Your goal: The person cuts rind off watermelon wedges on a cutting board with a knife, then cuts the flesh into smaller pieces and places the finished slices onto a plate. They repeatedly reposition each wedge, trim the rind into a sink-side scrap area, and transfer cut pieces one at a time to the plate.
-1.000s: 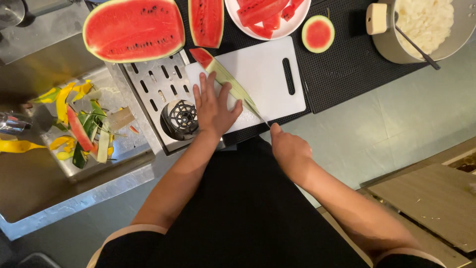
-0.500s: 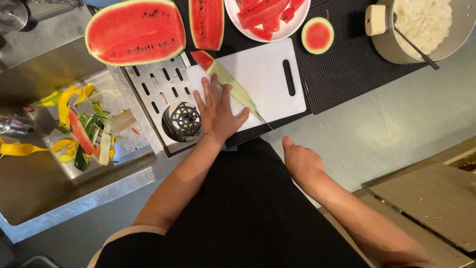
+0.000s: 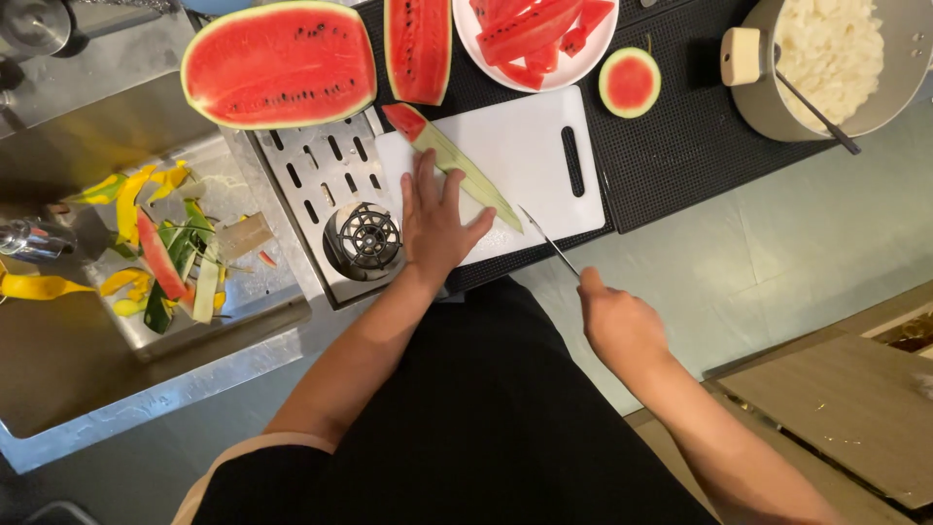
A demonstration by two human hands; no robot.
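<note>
Watermelon wedge (image 3: pixel 449 156) lies rind-up and slantwise on white cutting board (image 3: pixel 515 156), red tip toward the far left corner. Left hand (image 3: pixel 434 222) flat on the board, fingers spread, fingertips touching the wedge's near edge. Right hand (image 3: pixel 620 326) off the board over the person's lap, fist wrapped tight round the handle of a knife (image 3: pixel 550 240); thin blade points toward the wedge's near end, just short of it. Board sits on black mat (image 3: pixel 680 146). Beyond: halved watermelon (image 3: pixel 280 66), another slice (image 3: pixel 418 44), plate of red pieces (image 3: pixel 535 39), round end cap (image 3: pixel 630 83). Peel scraps fill the sink tray (image 3: pixel 175 248) to the left.
</note>
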